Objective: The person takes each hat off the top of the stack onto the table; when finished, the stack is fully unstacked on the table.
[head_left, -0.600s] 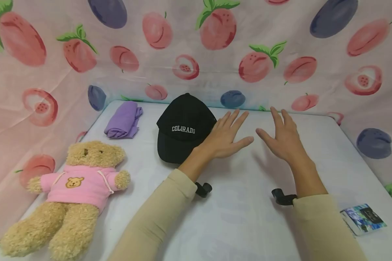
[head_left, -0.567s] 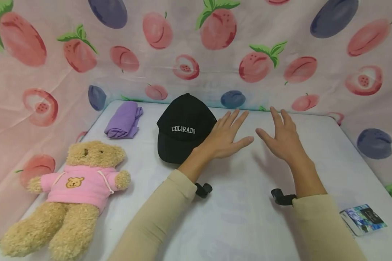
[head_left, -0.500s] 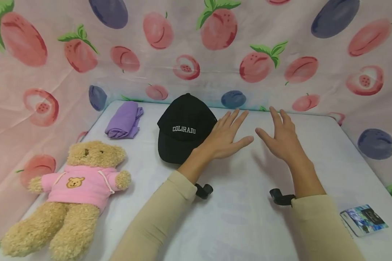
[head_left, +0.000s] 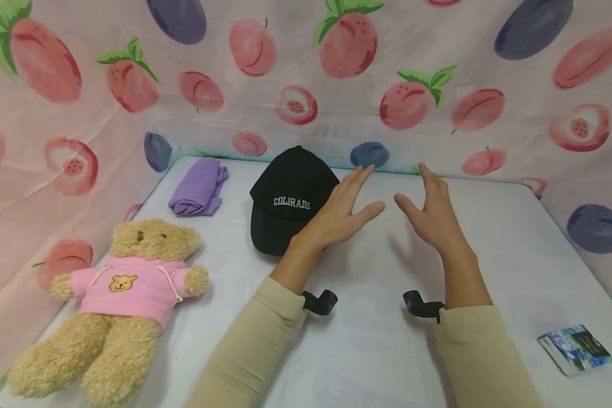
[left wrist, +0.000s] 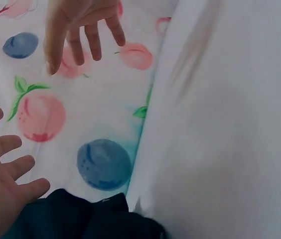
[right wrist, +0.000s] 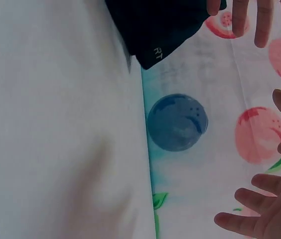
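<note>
In the head view a black cap (head_left: 277, 226) lettered "COLORADO" stands at the back of the white table. My left hand (head_left: 334, 218) hovers with straight fingers over its right side, hiding part of it; no grip shows. To the right my right hand (head_left: 435, 212) is raised, fingers extended, with nothing in it. The palms face each other across a gap, as the left wrist view also shows with the left hand (left wrist: 1, 184) and right hand (left wrist: 80, 20). The cap (right wrist: 163, 30) appears at the top of the right wrist view, with my right hand (right wrist: 275, 204) lower right.
A teddy bear (head_left: 127, 289) in a pink hoodie lies at the left. Behind it is a folded purple cloth (head_left: 196, 187). A small book (head_left: 576, 348) with a blue patterned cover lies at the right. Fruit-print fabric (head_left: 336, 124) hangs around the white table (head_left: 377, 351).
Both hands have turned so the palms face each other more, and the forearms have drawn slightly closer. The right sleeve has moved left, away from the book. The head view has shifted slightly.
</note>
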`<state>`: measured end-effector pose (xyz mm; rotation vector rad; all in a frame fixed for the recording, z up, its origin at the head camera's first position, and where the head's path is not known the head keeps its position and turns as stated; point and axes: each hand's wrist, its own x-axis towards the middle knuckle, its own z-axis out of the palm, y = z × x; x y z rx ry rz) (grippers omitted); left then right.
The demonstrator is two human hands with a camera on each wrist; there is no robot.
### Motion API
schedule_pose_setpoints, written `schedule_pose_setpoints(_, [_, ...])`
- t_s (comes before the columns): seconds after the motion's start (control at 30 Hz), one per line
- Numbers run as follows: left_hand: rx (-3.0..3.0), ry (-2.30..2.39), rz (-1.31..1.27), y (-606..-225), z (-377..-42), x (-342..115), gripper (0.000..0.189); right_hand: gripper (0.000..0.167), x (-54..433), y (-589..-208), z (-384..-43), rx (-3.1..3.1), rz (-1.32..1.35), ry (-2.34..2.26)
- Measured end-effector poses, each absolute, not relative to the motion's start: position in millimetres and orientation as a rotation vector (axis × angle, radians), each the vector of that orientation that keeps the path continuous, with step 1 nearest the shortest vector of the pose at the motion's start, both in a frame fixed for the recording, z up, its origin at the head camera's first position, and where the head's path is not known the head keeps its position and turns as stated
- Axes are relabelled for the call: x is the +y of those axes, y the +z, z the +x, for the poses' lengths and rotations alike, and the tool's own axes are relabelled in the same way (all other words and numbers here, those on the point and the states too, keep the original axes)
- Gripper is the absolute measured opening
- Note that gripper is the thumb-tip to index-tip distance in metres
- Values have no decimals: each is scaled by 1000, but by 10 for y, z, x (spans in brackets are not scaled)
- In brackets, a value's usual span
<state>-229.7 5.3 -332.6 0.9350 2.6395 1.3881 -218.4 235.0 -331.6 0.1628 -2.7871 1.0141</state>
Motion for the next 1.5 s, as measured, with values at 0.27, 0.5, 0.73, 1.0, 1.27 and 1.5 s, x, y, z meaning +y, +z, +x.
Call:
schedule_pose_setpoints(0.27, [2567,1490,920,-3305,-2277,-155,65,85,2210,-3328,-2217,-2758,191,1093])
schedule_pose_setpoints(0.5, [2545,1550,888,-3187,-2254,-398,60,84,2123,-3332,-2243,-2766,188,1095])
schedule_pose_setpoints(0.73, [2519,1565,932,-3082,-2234,-577,55,84,2012,-3329,-2311,-2738,229,1137])
schedule_pose_setpoints(1.0, [2562,1586,922,-3017,-2209,-687,54,83,1882,-3338,-2339,-2729,257,1178])
schedule_pose_setpoints(1.27, [2611,1629,895,-3011,-2219,-849,51,81,1758,-3381,-2376,-2709,273,1262])
schedule_pose_setpoints(1.5, [2612,1716,830,-3029,-2231,-1010,49,78,1655,-3432,-2411,-2695,279,1305])
